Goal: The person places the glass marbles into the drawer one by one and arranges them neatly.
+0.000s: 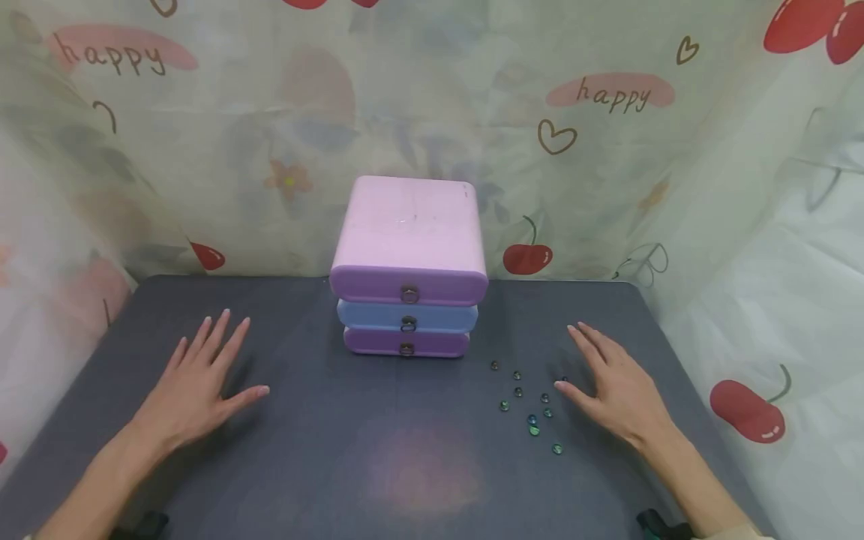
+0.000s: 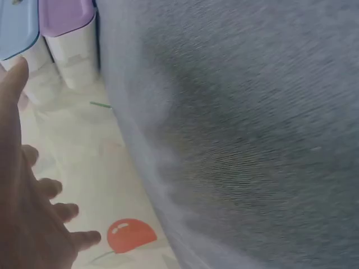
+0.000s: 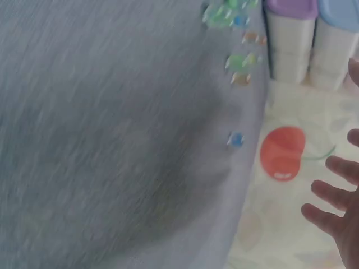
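My left hand (image 1: 196, 390) hovers over the left side of the dark table with its fingers spread, holding nothing. On the right side my right hand (image 1: 621, 394) is likewise extended, fingers straight, beside a scatter of small glass marbles (image 1: 518, 392). One marble (image 1: 565, 380) lies close by its thumb tip. At the back middle stands a small drawer box (image 1: 412, 225) with a pink top and three stacked drawers. Its top drawer (image 1: 364, 285) is purple, the middle drawer (image 1: 371, 313) blue and the bottom drawer (image 1: 371, 341) purple, each with a small metal ring pull.
The grey table (image 1: 304, 450) ends at a patterned curtain (image 1: 432, 97) printed with cherries and hearts, which hangs behind and along both sides. The marbles lie loose between the drawer box and my right hand.
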A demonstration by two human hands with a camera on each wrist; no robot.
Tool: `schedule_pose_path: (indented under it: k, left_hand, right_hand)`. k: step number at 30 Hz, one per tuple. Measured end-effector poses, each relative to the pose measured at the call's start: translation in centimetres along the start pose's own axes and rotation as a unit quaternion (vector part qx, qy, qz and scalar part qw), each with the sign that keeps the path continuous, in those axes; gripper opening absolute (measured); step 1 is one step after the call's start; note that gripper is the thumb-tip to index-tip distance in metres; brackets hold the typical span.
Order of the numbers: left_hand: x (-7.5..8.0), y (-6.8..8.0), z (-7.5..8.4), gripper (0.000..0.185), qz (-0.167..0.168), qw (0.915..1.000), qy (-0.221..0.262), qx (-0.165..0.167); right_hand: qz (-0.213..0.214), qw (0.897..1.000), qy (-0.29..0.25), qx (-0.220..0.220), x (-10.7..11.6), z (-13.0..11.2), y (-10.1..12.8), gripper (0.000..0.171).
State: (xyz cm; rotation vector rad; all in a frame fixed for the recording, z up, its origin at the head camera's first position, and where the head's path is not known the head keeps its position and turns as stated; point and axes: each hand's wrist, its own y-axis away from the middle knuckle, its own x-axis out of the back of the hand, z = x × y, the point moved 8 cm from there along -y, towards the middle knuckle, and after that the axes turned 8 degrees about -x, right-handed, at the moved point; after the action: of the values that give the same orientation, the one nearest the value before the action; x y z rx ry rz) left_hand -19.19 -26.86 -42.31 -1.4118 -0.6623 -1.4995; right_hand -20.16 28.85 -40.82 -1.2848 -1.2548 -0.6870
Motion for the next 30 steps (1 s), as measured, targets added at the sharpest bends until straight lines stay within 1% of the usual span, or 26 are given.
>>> schedule_pose_path:
  k: [3, 10, 13, 17, 21, 25, 28, 30]
  left_hand:
    - [0.7, -0.8, 0.4, 0.105, 0.015, 0.9996, 0.001, -0.024]
    - [1.7, -2.8, 1.7, 0.104, 0.04, 0.9957, 0.046, -0.07]
    - [2.4, -3.7, 2.4, 0.102, 0.06, 0.9931, 0.049, -0.088]
    - [3.5, -4.6, 3.4, 0.097, 0.092, 0.9874, 0.053, -0.117]
    - [4.4, -5.3, 4.3, 0.094, 0.115, 0.982, 0.061, -0.137]
    - [5.1, -6.1, 4.9, 0.09, 0.125, 0.9789, 0.074, -0.144]
    - [5.5, -6.7, 5.1, 0.084, 0.126, 0.9758, 0.103, -0.146]
    - [5.8, -7.1, 5.2, 0.078, 0.132, 0.9707, 0.132, -0.151]
  right_hand:
    - [0.012, 1.0, -0.01, 0.013, 0.4, -1.4, -0.3, 0.087]
    - [0.045, 0.996, -0.059, 0.053, 1.1, -4.3, -0.5, 0.081]
    - [0.064, 0.993, -0.073, 0.067, 1.4, -5.3, -0.6, 0.075]
    - [0.082, 0.988, -0.112, 0.074, 1.7, -6.4, -0.8, 0.066]
    - [0.072, 0.979, -0.176, 0.069, 1.8, -7.3, -1.4, 0.058]
    - [0.05, 0.969, -0.235, 0.062, 1.5, -8.3, -2.2, 0.053]
    - [0.045, 0.958, -0.277, 0.065, 1.3, -9.2, -2.7, 0.05]
    - [0.044, 0.95, -0.301, 0.067, 1.2, -9.8, -3.0, 0.047]
